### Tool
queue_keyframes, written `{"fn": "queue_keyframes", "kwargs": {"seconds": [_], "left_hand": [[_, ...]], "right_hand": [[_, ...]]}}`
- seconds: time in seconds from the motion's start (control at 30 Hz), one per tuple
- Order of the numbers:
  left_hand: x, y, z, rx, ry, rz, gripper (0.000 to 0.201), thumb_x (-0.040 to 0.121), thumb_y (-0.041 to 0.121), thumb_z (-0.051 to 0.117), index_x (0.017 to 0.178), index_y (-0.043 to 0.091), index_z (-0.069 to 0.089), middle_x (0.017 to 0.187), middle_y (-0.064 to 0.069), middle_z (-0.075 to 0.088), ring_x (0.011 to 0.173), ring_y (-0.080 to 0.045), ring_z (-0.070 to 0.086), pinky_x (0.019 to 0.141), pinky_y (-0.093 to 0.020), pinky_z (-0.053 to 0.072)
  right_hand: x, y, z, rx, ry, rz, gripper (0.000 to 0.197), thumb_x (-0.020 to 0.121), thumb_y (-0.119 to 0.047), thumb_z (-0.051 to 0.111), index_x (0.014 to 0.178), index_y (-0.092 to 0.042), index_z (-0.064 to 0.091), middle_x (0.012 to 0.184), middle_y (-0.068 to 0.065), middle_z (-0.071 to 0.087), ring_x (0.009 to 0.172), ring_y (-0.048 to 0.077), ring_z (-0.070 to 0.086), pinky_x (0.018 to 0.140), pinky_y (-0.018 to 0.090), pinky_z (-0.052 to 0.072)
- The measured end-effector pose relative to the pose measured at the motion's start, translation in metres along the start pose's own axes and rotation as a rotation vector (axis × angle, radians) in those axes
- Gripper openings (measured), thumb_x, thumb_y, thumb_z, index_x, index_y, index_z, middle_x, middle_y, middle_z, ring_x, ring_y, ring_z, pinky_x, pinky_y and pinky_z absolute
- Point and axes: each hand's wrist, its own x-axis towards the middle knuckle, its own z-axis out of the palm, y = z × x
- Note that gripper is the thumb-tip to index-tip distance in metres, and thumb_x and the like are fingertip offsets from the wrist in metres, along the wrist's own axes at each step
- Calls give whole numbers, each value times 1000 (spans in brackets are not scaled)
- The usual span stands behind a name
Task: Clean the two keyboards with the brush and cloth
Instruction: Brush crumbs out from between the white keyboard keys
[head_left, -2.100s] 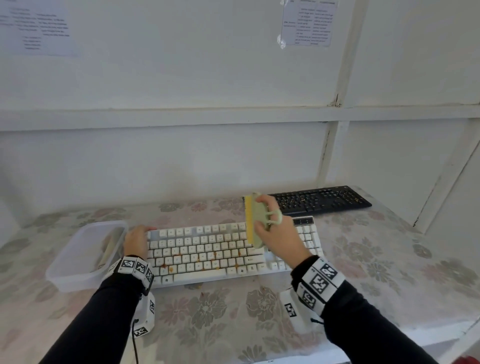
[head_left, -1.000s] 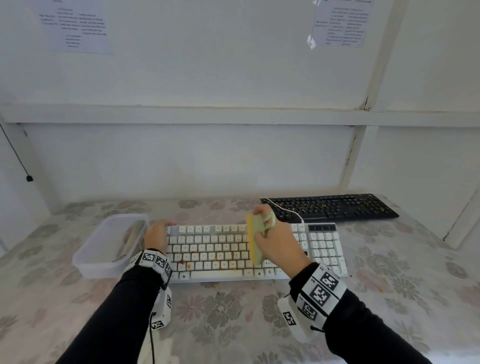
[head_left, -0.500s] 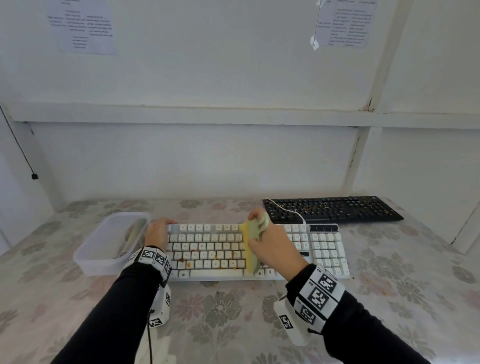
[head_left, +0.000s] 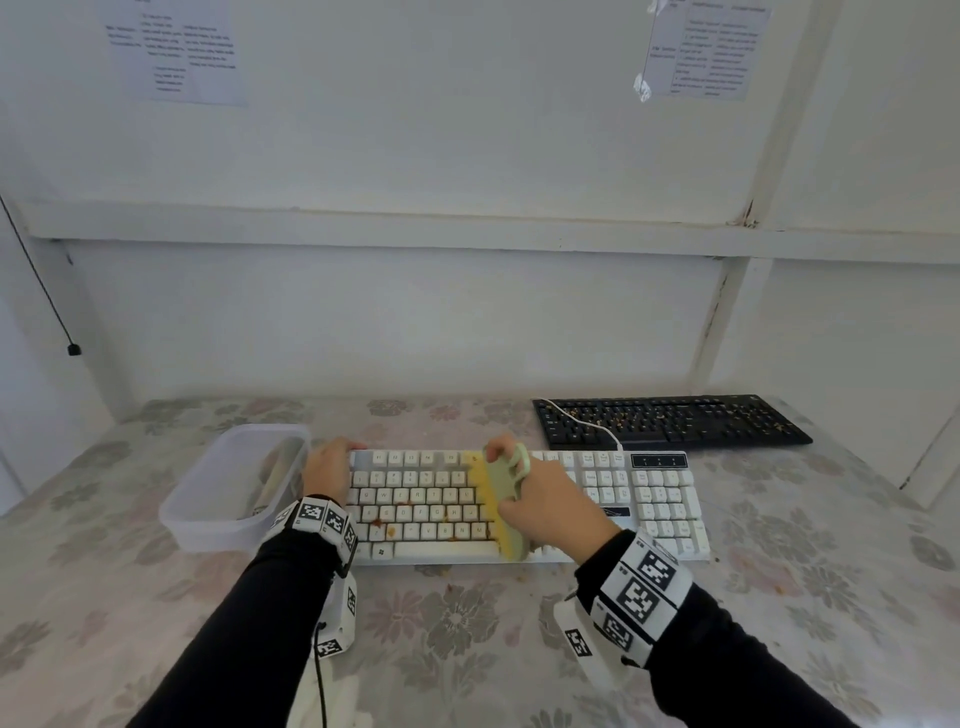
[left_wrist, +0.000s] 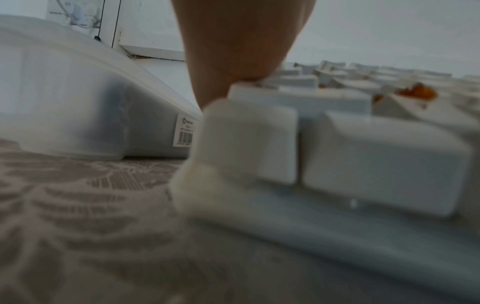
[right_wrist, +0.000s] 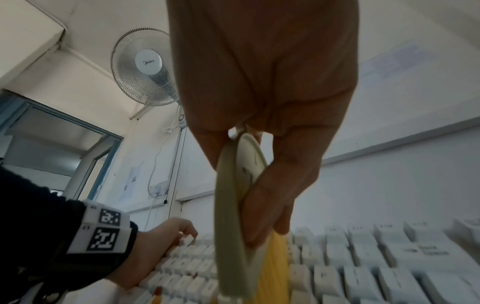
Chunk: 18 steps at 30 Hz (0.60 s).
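1. The right hand (head_left: 550, 506) grips a pale green brush (head_left: 503, 499) with yellow bristles; one finger passes through a ring on its handle, and in the right wrist view the thumb and fingers (right_wrist: 267, 209) curl round the flat handle (right_wrist: 231, 226).
2. The bristles (head_left: 485, 499) stand on the white keyboard (head_left: 649, 499) — across its rows, near the middle of the letter keys; the brush runs from the top row to the front edge.
3. The left hand (head_left: 330, 470) rests on the left end of the white keyboard, its fingers bent over the far corner; the left wrist view shows only the heel of the hand (left_wrist: 239, 47) against the edge keys, so I cannot tell how tightly it grips.
4. Orange-brown stains sit on several keys left of the brush (head_left: 389, 519); a few crumbs lie on the flowered tablecloth (head_left: 457, 623) before the keyboard.
5. A clear plastic tub (head_left: 208, 514) stands just beside the keyboard's left end, with something pale inside — too blurred to name.
6. The black keyboard (head_left: 675, 422) lies behind and to the right, near the wall, speckled with crumbs; a white cable (head_left: 587, 426) crosses its left part.
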Motion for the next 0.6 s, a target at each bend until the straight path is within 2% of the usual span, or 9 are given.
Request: {"fn": "queue_keyframes", "kwargs": {"seconds": [0.1,0.2,0.33,0.43,0.5,0.6], "left_hand": [[0,-1,-1,-35,-5,-11,36,94,14,38,67,18,61,86,-14,61,87,-31,57,86,-45,45],[2,-4,0,-73,-8,-6,35,95,13,37,69,17,61,75,-7,59,80,-27,55,73,-35,42],[4,-5,1,-129,-9,-5,35,95,12,36,70,16,61,68,-3,57,68,-23,53,57,-29,39],[5,-7,1,-114,-12,5,35,96,10,36,70,18,59,67,0,55,60,-16,50,52,-21,36],[9,-10,0,-106,-21,-3,34,97,10,36,72,22,56,69,3,51,63,-13,47,52,-14,36],[16,-10,-2,-100,-47,-22,32,97,7,37,75,26,52,76,9,45,66,1,38,55,0,35]], "right_hand": [[2,-6,-1,90,145,-33,38,86,5,43,105,-27,37,57,-4,39,36,4,37,34,13,32],[6,-5,11,149,249,-91,38,88,2,46,109,-28,35,56,-4,41,34,2,41,35,13,31],[4,5,23,97,164,-68,45,86,3,45,106,-36,33,53,-5,41,35,4,41,36,15,31],[-1,11,20,25,101,-29,47,84,4,43,104,-38,33,51,-5,39,35,7,36,36,16,32],[-1,10,14,-18,82,-10,46,83,3,43,104,-36,34,54,-3,39,39,7,34,37,18,31],[2,5,7,-25,122,-18,42,84,2,44,112,-29,39,56,-4,41,40,7,36,39,18,31]]}}
